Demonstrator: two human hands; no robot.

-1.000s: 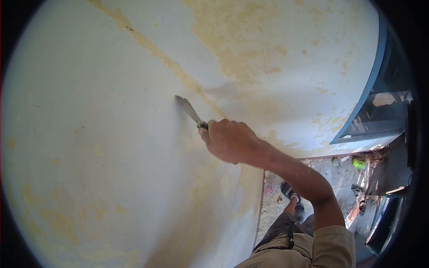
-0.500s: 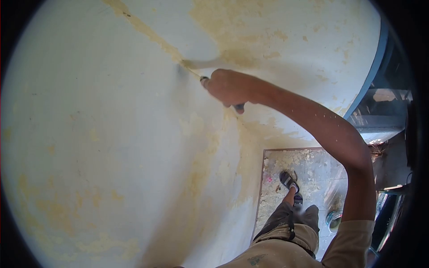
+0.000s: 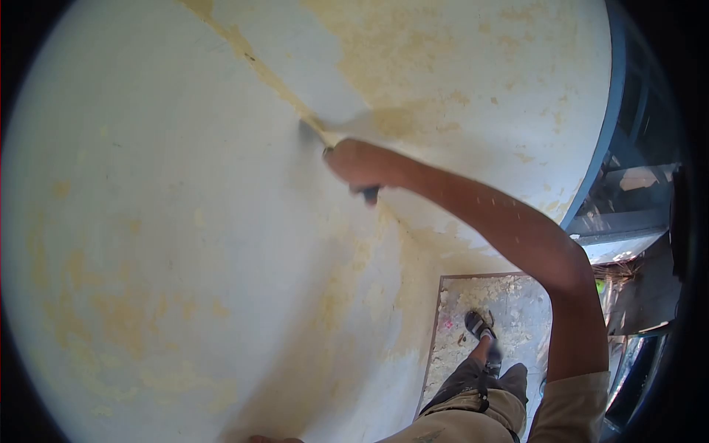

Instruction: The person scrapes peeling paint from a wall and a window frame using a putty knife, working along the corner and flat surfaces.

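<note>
My right hand [image 3: 360,164] is wrapped round the handle of a scraper [image 3: 313,134]. Its thin blade points to the upper left and meets the wall [image 3: 185,192] along the yellowish corner line [image 3: 277,87]. The dark butt of the handle sticks out below my fist. Pale paint covers most of the wall, with yellowish patches showing through. At the bottom edge only a sliver of skin shows, apparently my left hand [image 3: 273,439]; its fingers are hidden.
Below, the tiled floor [image 3: 517,306] is strewn with pale flakes, and my shoe [image 3: 478,323] stands among them. A blue-framed window [image 3: 617,96] bounds the wall on the right. Cluttered objects lie at the lower right.
My right hand and the scraper have moved farther up along the corner line, and more of the blade shows. The view has shifted; a sliver of skin now appears at the bottom edge.
</note>
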